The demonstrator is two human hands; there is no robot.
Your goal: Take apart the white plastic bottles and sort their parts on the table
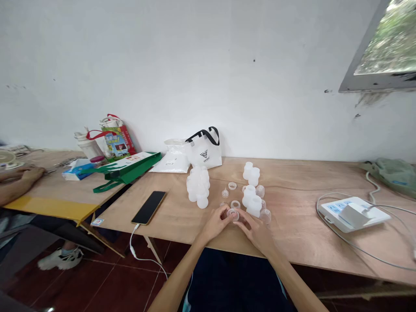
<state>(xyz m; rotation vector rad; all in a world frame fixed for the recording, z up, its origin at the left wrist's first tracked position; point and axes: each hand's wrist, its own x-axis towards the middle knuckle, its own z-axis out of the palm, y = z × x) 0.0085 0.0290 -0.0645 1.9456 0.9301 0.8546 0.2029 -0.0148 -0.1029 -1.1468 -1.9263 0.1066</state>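
Near the table's front edge, my left hand and my right hand meet with bent fingers around a clear plastic ring. Fingertips of both hands press on its sides. Just beyond it lies another clear ring, with a third ring farther back. A clear bottle nipple stands on its wide base left of the rings. To the right are several white translucent bottles and clear domed caps. A tight cluster of white bottles stands to the left.
A phone on a charging cable lies at left. A white tote bag and a white plastic package rest by the wall. At right sits a power strip with cables. A co-worker's hands rest on the neighbouring table.
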